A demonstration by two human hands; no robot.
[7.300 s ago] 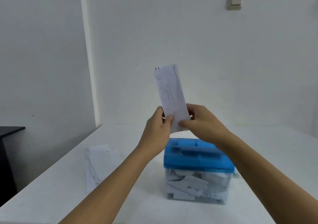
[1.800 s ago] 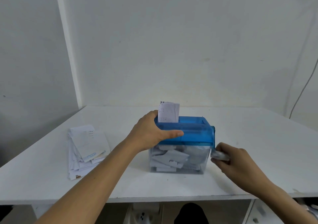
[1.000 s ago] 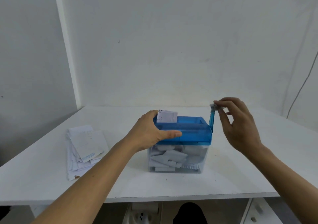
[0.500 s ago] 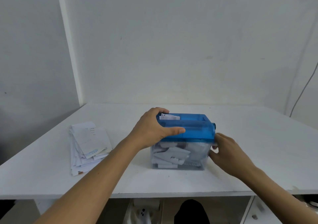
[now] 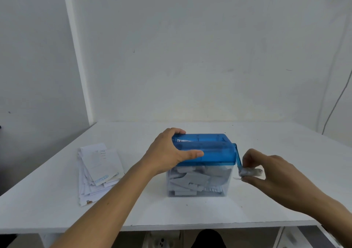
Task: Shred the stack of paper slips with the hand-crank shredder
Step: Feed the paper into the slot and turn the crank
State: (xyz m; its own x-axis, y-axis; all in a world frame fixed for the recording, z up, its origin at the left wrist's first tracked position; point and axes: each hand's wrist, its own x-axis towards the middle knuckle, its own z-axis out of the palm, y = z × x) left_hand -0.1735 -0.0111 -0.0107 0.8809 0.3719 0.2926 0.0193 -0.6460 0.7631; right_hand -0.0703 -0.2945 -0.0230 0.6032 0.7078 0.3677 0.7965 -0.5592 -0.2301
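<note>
Blue-lidded shredder [image 5: 207,153] on white table [image 5: 276,141], gripped at lid and crank.
Left hand [image 5: 167,152] clasps the lid, thumb along its front; right hand [image 5: 276,179] pinches the crank knob [image 5: 247,172]; slip stack [image 5: 97,169] lies well left.

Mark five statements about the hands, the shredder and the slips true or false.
1. The left hand holds the shredder by its blue top. True.
2. The right hand lies flat on the table. False: it pinches the knob of the crank.
3. The crank points straight up. False: it hangs down at the shredder's right end.
4. The stack of slips lies left of the shredder. True.
5. The clear bin is empty. False: it holds paper pieces.
</note>
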